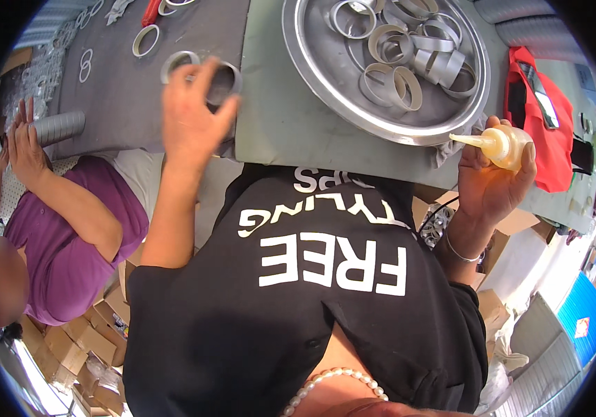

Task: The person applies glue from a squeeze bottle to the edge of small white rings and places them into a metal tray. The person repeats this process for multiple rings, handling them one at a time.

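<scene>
My left hand (194, 115) is over the dark mat at the left, slightly blurred, fingers and thumb spread. A wide grey metal ring (235, 82) stands between its index finger and thumb; whether they touch it is hard to tell. Another ring (168, 68) lies just beyond the fingertips. At the right, my right hand (496, 182) is closed around a small squeeze bottle (510, 147) of yellowish liquid, its thin nozzle pointing left. Beyond that nozzle sits a large round metal tray (409, 133) with several grey rings (390, 43) heaped in it.
More rings (145, 42) and a red object (151, 12) lie on the dark mat (117, 90). A co-worker in purple (83, 236) sits at the left, a hand by a ribbed grey cylinder (62, 127). A red cloth bag (555, 149) with a phone (540, 94) lies right. Cardboard boxes (83, 340) stand below.
</scene>
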Tool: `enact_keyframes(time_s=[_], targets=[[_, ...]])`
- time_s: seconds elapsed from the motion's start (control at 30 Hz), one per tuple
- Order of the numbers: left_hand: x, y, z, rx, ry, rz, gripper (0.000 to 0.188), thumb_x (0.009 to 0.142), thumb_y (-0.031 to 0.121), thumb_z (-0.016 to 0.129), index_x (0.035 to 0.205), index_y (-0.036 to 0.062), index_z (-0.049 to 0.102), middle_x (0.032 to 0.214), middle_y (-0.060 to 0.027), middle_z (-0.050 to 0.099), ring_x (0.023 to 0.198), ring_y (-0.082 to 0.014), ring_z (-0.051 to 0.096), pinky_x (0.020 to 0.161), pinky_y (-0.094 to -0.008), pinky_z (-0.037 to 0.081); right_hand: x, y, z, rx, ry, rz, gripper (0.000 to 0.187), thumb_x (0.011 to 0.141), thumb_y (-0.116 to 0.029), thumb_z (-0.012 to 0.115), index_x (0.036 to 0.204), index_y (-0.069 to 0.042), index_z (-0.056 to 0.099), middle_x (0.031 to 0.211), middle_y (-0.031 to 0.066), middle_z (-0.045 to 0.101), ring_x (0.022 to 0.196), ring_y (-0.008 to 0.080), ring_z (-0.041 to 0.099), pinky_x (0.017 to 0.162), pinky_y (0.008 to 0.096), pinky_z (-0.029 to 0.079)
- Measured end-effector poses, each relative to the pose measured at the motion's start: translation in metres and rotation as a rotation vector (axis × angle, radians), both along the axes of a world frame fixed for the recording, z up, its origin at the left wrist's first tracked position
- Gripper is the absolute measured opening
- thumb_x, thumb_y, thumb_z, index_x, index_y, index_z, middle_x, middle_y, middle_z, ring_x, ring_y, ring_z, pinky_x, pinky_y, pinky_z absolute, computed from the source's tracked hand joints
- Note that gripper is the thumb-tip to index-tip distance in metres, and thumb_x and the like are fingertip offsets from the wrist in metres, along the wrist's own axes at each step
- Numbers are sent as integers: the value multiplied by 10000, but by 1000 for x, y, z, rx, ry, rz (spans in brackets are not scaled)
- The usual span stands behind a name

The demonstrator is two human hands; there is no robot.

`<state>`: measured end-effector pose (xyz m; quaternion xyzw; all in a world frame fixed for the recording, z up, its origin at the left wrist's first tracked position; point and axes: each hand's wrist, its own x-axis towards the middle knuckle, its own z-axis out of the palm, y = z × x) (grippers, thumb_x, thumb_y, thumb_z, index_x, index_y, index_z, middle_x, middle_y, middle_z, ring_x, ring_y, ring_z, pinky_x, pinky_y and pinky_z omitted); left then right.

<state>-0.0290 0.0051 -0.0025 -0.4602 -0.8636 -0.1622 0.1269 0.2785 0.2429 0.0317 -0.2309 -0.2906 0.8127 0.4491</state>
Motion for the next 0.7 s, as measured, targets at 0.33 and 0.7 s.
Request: enact_keyframes(time_s=[0.33,0.7], targets=[[80,136,15,6,-331,-553,509,730,274,793,1157,56,622,1084,-130,606,1013,-324,587,889,-412,500,9,-3,9,70,46,-72,428,941,-359,572,1131,23,598,1044,257,667,758,259,661,538,290,522],[103,172,-7,111,-331,-626,306,788,299,746,956,48,695,1006,-100,603,951,-302,608,831,-395,531,16,-4,7,84,6,-219,417,940,-361,574,1116,17,591,1040,251,667,814,269,678,512,297,531]])
